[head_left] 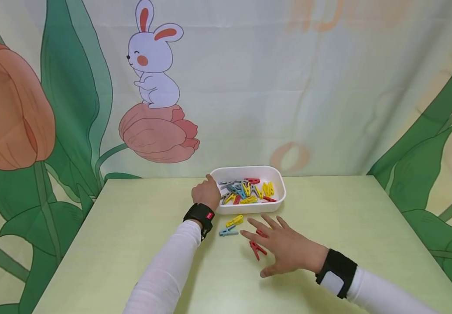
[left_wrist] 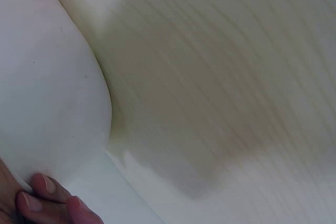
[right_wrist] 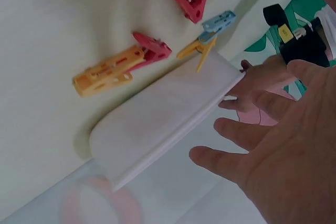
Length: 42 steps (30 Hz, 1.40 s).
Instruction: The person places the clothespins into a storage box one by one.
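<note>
A white plastic basin (head_left: 251,209) at the back of the table holds many clothespins (head_left: 248,199) in yellow, red, blue and grey. My left hand (head_left: 206,194) grips the basin's left end; in the left wrist view its curled fingertips (left_wrist: 44,203) lie against the white wall. My right hand (head_left: 289,246) is spread in front of the basin, fingers apart and holding nothing. Beneath and beside it lie a red clothespin (head_left: 257,249) and a second one partly hidden. A yellow clothespin (head_left: 234,221) and a light blue clothespin (head_left: 228,231) lie to their left.
The pale green wood-grain table (head_left: 131,244) ends at a hanging cloth (head_left: 241,100) printed with a rabbit and tulips, just behind the basin. In the right wrist view, an orange-yellow clothespin (right_wrist: 110,72) lies against a red clothespin (right_wrist: 152,48).
</note>
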Available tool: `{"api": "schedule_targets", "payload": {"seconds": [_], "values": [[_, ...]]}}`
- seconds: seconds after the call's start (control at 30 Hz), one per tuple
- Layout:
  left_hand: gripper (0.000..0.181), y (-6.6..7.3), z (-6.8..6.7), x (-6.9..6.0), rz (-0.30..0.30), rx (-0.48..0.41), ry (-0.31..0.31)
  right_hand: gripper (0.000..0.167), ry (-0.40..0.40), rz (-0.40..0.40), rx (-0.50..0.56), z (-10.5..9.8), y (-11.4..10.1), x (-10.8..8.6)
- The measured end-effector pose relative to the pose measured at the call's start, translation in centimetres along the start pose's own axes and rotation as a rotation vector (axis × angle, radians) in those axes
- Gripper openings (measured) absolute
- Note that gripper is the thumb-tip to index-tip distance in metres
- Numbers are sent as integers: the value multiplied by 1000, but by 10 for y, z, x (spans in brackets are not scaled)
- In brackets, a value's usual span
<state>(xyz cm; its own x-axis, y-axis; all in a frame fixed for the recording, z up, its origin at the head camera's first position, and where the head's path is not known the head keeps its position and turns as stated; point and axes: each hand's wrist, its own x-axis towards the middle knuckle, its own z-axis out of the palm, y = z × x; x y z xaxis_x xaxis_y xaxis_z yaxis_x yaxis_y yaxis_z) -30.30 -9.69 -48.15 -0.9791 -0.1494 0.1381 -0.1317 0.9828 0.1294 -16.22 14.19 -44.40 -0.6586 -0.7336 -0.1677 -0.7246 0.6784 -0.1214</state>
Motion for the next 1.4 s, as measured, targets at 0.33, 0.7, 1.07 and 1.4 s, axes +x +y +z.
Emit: {"api": "schedule_targets", "payload": {"seconds": [0.33, 0.7, 1.07, 1.4], "values": [[53, 0, -1, -1, 6, 6, -8, 105, -64, -2, 5, 26, 6, -12], [53, -1, 1, 1, -7, 6, 4, 83, -156, 12, 14, 37, 1, -15], [54, 1, -1, -1, -14, 11, -2, 42, -50, -88, -46, 48, 1, -11], [52, 0, -3, -2, -13, -9, 7, 21, 6, -103, -68, 54, 1, -9]]}}
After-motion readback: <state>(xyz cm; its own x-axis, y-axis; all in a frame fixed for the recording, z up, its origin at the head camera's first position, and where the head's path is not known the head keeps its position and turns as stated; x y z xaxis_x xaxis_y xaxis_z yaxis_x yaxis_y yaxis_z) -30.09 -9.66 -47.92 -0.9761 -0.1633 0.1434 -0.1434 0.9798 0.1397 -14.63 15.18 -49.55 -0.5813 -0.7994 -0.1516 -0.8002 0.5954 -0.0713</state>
